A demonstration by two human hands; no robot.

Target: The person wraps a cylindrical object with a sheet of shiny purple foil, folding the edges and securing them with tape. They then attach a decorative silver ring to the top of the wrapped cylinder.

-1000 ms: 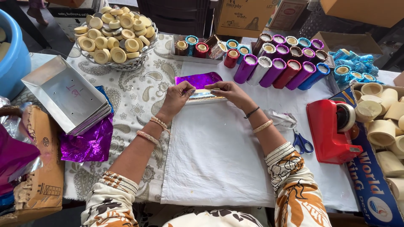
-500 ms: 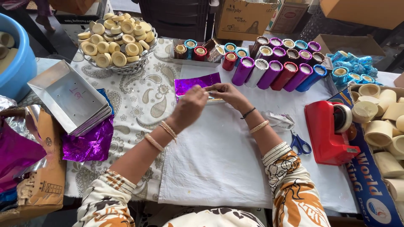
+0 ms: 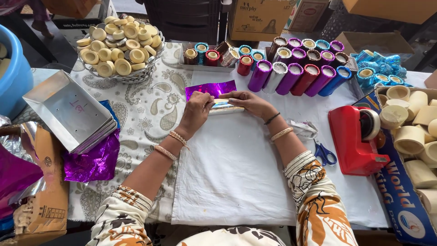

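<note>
**Both hands on a foil-wrapped roll lying crosswise on the white cloth**

Nearest the camera, two patterned sleeves reach forward over a white cloth (image 3: 236, 177) spread on the tabletop (image 3: 145, 114). To the left lie a crumpled purple foil sheet (image 3: 93, 159) and a stack of silver trays (image 3: 70, 111); to the right sit blue-handled scissors (image 3: 325, 152) and a red tape dispenser (image 3: 357, 139).

Farther in, the left hand (image 3: 196, 109) and right hand (image 3: 248, 101) meet at a silver foil-wrapped roll (image 3: 225, 107). It lies flat on the cloth near its far edge, with its long axis running left to right across the view, one end toward each hand. The left fingers curl closed over the left end; the right fingers lie nearly flat along the top of the right part, pressing it rather than gripping around it. A purple foil sheet (image 3: 210, 88) lies flat just beyond the roll, touching it, partly hidden by the hands.

Beyond that, a row of foil-covered tubes (image 3: 300, 75) in purple, silver, red and blue lies side by side. At the far left stands a wire basket (image 3: 132, 75) piled with cream-coloured rolls.
</note>
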